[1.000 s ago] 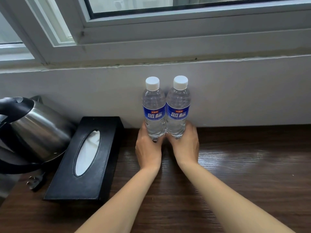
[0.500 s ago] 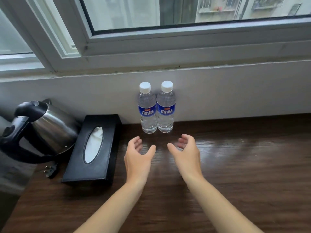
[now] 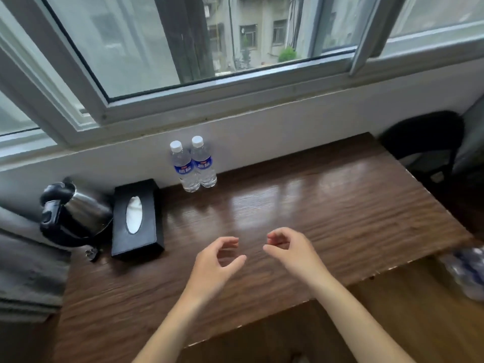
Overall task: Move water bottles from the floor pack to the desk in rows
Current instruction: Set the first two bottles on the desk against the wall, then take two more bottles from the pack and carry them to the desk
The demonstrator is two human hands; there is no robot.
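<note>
Both hands empty, pulled back from the bottles since half a second ago, well short of them above the near half of the desk; left hand [image 3: 213,260] and right hand [image 3: 289,248] loosely curled, fingers relaxed, gripping nothing; view has tilted up and back, more window and the desk's right end visible than before.

Desk [image 3: 327,205]: dark wood-grain top, glossy, window glare across the middle; front edge looks chipped, pale flecks along it.

Right of the desk, low down: blurred clear plastic with blue patches, probably the bottle pack [image 3: 468,273]; too smeared to be sure.

Left side: black rectangular tissue box [image 3: 136,218], oval slot, white tissue showing; just beside it a steel kettle [image 3: 76,213] with black handle and lid; plug lying in front of it.

Far edge against the white wall: left bottle [image 3: 183,167] and right bottle [image 3: 203,162], upright, touching, unmoved; clear ribbed plastic, white caps, blue labels with white characters, not readable.

Above: white-framed sliding window [image 3: 235,85]; grey buildings outside.
</note>
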